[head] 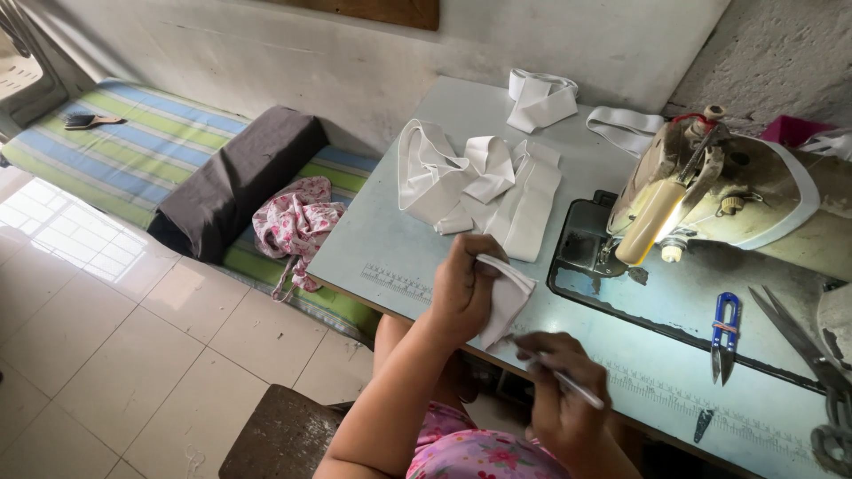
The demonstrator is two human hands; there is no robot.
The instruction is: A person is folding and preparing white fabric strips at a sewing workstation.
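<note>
My left hand [463, 286] grips a folded piece of white elastic band [508, 297] just above the near edge of the pale sewing table [390, 239]. My right hand [557, 383] holds a thin white pencil-like tool [577, 388], its tip close to the lower corner of the folded band. Behind my hands lies a loose pile of white elastic strips [484, 182] on the table, and another folded strip [540, 99] sits near the far edge.
A worn sewing machine [710, 186] stands on the right. Blue thread snips [726, 335] and large scissors [808, 350] lie near it. On the left, a striped mattress [133, 151] holds a dark cushion [235, 177] and pink floral cloth [297, 223]. A wooden stool [284, 435] stands below.
</note>
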